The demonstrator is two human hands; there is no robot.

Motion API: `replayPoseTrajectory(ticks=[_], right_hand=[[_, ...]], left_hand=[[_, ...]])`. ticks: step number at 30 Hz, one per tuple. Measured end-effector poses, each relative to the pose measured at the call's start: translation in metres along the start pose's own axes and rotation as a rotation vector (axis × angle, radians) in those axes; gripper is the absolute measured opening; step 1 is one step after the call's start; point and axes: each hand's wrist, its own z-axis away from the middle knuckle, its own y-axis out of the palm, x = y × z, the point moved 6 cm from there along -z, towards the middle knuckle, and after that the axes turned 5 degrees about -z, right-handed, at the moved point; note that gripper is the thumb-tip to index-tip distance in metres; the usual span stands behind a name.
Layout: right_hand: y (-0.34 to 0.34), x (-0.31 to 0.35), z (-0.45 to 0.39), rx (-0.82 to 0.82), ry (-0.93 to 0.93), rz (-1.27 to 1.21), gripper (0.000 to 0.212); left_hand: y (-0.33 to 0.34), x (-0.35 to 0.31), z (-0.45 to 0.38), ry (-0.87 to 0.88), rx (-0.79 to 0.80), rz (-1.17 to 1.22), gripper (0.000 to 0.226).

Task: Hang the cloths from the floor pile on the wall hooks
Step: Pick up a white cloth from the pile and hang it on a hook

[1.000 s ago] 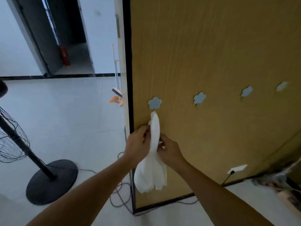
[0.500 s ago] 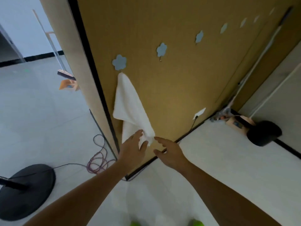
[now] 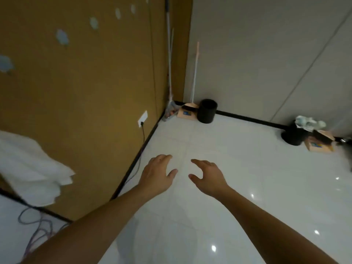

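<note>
- Over the bare floor (image 3: pixel 238 168): left hand (image 3: pixel 156 176) and right hand (image 3: pixel 207 178), both released, fingers spread, grasping nothing.
- Far left, against the brown wall (image 3: pixel 85 92): white cloth (image 3: pixel 30 168), hanging.
- Risk: floor pile out of view; hands may reach wrongly.
- Risk: blurred free hooks (image 3: pixel 62 36); a loosely draped cloth could slip off.

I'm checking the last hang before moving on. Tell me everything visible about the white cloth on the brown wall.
The white cloth shows at the left edge of the head view, blurred. It looks like soft, thin fabric, draped in loose folds with layered corners pointing right. It lies against the brown wood-look wall panel, above the black baseboard. Its top runs out of frame, so the hook holding it cannot be seen. Neither hand touches it: the left hand and right hand hover open over the white tiled floor.
</note>
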Motion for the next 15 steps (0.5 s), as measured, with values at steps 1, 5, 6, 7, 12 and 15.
replayPoseTrajectory(ticks=[1,5,6,7,12,15], right_hand=[[-0.017,-0.028,0.014,-0.032,0.043,0.004,0.062],[-0.083,-0.150,0.088,-0.174,0.246,0.004,0.064],[-0.097,-0.175,0.108,-0.206,0.288,-0.002,0.065],[-0.102,-0.185,0.117,-0.212,0.305,-0.006,0.065],[-0.157,-0.292,0.219,-0.346,0.533,-0.025,0.065],[-0.178,-0.343,0.278,-0.412,0.666,-0.050,0.065]], left_hand=[[0.015,-0.030,-0.006,0.045,0.040,-0.031,0.061],[0.079,-0.169,-0.018,0.245,0.165,-0.091,0.062],[0.094,-0.201,-0.019,0.290,0.191,-0.108,0.063],[0.100,-0.216,-0.020,0.307,0.205,-0.116,0.063],[0.165,-0.368,-0.004,0.543,0.310,-0.160,0.063],[0.196,-0.445,0.016,0.673,0.369,-0.191,0.062]])
